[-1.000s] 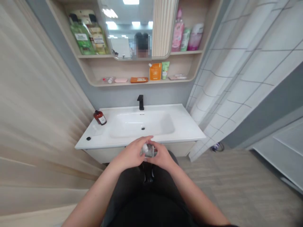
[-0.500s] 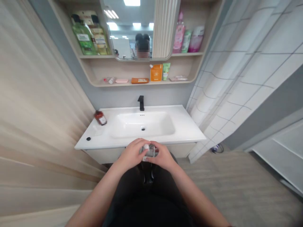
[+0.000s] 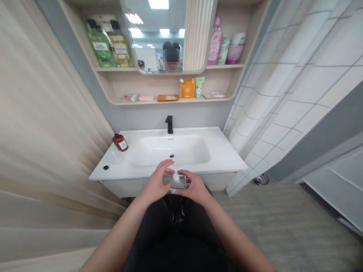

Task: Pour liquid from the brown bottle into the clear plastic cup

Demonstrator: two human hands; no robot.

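Note:
In front of the counter edge, my right hand (image 3: 195,185) is closed around a clear bottle (image 3: 179,183) with a white top, holding it from the right side. My left hand (image 3: 158,182) is at the bottle's left side with its fingers spread and raised; whether the thumb touches the bottle I cannot tell. On the left of the counter a brown bottle (image 3: 120,142) with a white label stands upright. Nearer me, a small round black cap (image 3: 106,167) lies on the counter.
A white basin (image 3: 198,151) with a black faucet (image 3: 169,124) lies ahead. Above it hangs a mirror cabinet (image 3: 107,85) holding several toiletries, among them an orange pouch (image 3: 187,88). Curtains flank both sides: a beige one (image 3: 56,124) and a white checked one (image 3: 263,90).
My left hand has loosened from the bottle; its fingers have lifted and spread, leaving the white top more exposed. My right hand keeps its hold in about the same place.

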